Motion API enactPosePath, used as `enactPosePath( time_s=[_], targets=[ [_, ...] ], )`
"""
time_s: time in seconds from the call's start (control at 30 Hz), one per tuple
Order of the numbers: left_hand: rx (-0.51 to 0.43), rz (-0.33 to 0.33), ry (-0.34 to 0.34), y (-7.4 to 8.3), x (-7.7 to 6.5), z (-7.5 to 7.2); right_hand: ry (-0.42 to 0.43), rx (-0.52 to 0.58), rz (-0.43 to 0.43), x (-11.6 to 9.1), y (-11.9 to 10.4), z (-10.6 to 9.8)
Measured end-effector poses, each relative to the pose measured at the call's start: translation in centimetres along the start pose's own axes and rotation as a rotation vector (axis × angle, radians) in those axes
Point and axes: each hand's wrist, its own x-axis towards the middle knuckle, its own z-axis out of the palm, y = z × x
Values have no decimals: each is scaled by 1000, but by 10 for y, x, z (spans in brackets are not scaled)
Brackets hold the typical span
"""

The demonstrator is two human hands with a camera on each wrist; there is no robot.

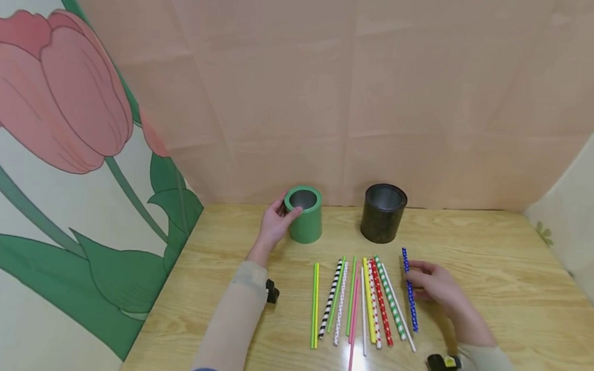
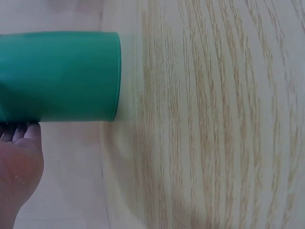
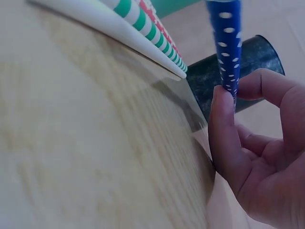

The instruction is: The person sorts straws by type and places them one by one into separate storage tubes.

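My left hand (image 1: 273, 224) grips the upper left side of a green cylindrical holder (image 1: 307, 226), thumb at its rim. In the left wrist view the holder's smooth green wall (image 2: 62, 76) stands on the wood table with fingers (image 2: 32, 136) against it. Between thumb and forefinger my right hand (image 1: 435, 285) pinches a blue straw with white dots (image 1: 409, 295). The right wrist view shows this straw (image 3: 228, 43) clear of the table, pinched by the fingertips. Left of it lies a loose row of straws, with a plain white straw (image 1: 402, 311) and a green-striped straw (image 1: 389, 297) closest.
A black cylindrical holder (image 1: 382, 218) stands at the back, right of the green one. Several more straws lie on the table (image 1: 498, 286), among them a black-striped straw (image 1: 330, 299), a red dotted straw (image 1: 382, 305) and a pink straw (image 1: 353, 323). A cloth-covered wall (image 1: 291, 95) rises behind.
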Motion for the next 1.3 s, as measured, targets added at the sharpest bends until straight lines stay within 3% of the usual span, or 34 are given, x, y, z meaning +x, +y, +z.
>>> enactPosePath(
  time_s=[0.3, 0.6, 0.77, 1.03, 1.3],
  targets=[
    [-1, 15, 14, 4, 3, -1, -14, 114, -23, 4, -6, -5],
    [-5, 16, 1, 5, 3, -2, 28, 238, -116, 3, -23, -4],
    [0, 15, 11, 5, 4, -2, 22, 367, -150, 0, -35, -4],
    [32, 6, 9, 3, 1, -1, 0, 690, -217, -7, -48, 0],
    [31, 0, 8, 0, 0, 0, 47, 798, -268, -7, -79, 16]
  ],
)
